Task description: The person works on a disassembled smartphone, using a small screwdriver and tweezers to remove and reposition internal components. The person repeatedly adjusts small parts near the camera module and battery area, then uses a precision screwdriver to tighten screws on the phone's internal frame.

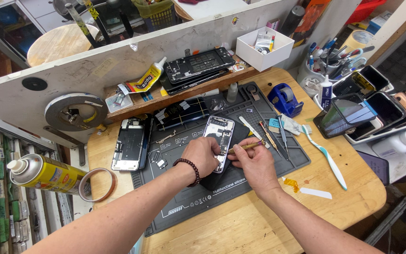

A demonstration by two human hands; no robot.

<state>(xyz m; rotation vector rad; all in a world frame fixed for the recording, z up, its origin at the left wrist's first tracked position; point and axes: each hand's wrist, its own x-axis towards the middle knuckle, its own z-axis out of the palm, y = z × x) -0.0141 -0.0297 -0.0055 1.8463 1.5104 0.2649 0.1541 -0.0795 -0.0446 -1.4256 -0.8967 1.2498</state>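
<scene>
An opened phone [220, 133] with its insides showing lies on a dark repair mat [240, 181] in the middle of the wooden bench. My left hand [202, 155] rests on the phone's lower left side and steadies it; a dark bead bracelet sits on that wrist. My right hand [254, 164] grips a gold-coloured screwdriver [246, 146], its tip set against the phone's lower part, beside my left fingers.
Another opened phone [128, 143] lies at the mat's left, with a tape roll [100, 184] and a yellow spray can [43, 174] farther left. Tweezers and small tools [271, 136], a blue tape dispenser [284, 98], a toothbrush [325, 157] and trays of phones [381, 110] lie right.
</scene>
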